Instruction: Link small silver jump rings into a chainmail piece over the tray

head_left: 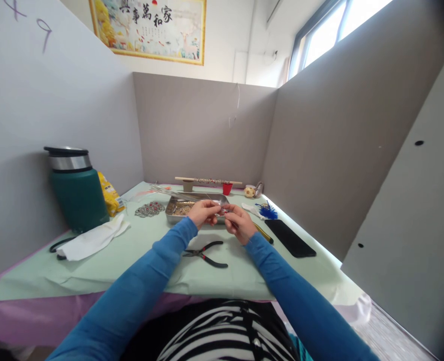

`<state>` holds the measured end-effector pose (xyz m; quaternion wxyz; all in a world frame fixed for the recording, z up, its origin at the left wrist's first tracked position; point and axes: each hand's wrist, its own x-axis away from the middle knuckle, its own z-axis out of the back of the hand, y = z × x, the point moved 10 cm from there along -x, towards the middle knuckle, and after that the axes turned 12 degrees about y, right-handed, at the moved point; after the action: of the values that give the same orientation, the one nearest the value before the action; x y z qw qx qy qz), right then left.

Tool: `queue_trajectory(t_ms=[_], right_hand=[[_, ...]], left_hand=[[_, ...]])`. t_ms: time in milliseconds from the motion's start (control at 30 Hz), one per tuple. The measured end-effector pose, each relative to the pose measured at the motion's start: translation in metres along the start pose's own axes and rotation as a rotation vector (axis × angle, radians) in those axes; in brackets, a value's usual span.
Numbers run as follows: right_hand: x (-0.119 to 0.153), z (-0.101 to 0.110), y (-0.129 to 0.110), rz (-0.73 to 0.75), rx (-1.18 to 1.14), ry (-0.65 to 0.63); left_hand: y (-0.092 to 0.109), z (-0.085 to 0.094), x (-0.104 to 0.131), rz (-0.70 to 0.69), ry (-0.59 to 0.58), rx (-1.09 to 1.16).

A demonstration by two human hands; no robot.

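Observation:
Above the near edge of a metal tray (pixel 174 219), my left hand (pixel 205 212) and my right hand (pixel 240 223) come close together. Thumb and fingers of each are pinched, with a small reddish bit showing between the hands; what exactly they grip is too small to make out. Tiny gold-coloured beads (pixel 181 209) lie in the tray's left part, and red and white bits show behind my fingers. A bundle of thin silvery wires (pixel 173 193) rests across the tray's far left corner. Below my hands lie pliers (pixel 198 252) with black handles, jaws toward the left.
A beaded wooden rod (pixel 207 180) spans a tan cup (pixel 188 185) and a red cup (pixel 227 189). Silver-and-red pieces (pixel 150 209) lie left of the tray. A green bottle (pixel 78 198) and white cloth (pixel 94 240) stand left; a blue tassel (pixel 269 210) and black slab (pixel 290 237) lie right.

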<state>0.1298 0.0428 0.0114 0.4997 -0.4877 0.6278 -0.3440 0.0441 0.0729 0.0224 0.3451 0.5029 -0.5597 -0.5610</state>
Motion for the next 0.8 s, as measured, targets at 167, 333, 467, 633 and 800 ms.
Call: queue_trajectory(t_ms=[167,333,467,633,800], right_hand=[[0.001,0.0,0.005,-0.067,-0.029,-0.018],[0.002,-0.002,0.006,-0.14,-0.154,-0.059],[0.001,-0.001,0.003,-0.147,-0.242,-0.062],[-0.001,0.0,0.001,-0.095,-0.245,-0.042],[-0.003,0.008,0.0,0.035,-0.051,0.091]], left_hand=[[0.001,0.0,-0.002,-0.034,-0.004,-0.064],[0.0,-0.01,0.001,-0.043,-0.101,-0.035],[0.0,-0.008,0.002,-0.013,-0.077,0.019],[-0.004,0.0,-0.001,0.043,0.011,0.049],[0.001,0.005,-0.004,-0.056,0.077,-0.066]])
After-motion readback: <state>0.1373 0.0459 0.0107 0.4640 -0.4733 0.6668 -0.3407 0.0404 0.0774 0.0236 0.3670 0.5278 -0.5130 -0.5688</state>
